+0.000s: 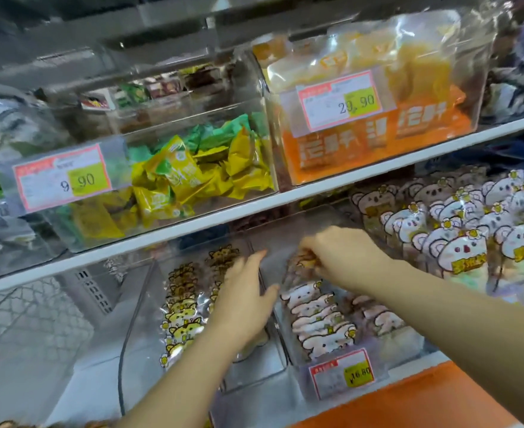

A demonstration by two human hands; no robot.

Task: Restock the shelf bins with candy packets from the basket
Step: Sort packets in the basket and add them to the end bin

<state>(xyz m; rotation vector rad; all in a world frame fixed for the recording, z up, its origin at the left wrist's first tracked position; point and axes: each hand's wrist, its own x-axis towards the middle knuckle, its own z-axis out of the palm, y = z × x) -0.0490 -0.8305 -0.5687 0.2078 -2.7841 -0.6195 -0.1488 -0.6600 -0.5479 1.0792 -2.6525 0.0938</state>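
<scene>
- Two hands work in the clear bins on the lower shelf (409, 403).
- Left hand (242, 301): fingers straight and thumb spread, holding nothing. It lies flat at the wall between the cat bin (254, 372) and the bear bin (304, 387).
- Right hand (338, 257): fingers curled, pinching the top of a packet (305, 262) at the back of the bear bin.
- Cat packets (183, 310), yellow, stand in rows in the cat bin, left of the left hand.
- Bear packets (316, 316), pink and white, stand in rows in front of the pinched packet. A 16.80 tag (342, 373) is on that bin's front.
- Koala packets (458, 239) fill the shelf space to the right of the right arm.
- On the upper shelf (254, 208), a bin of yellow and green sweets (193, 174) carries a 9.90 tag (63, 177). Beside it, toward the right, orange bags (378, 125) sit behind a 29.90 tag (341, 100).
</scene>
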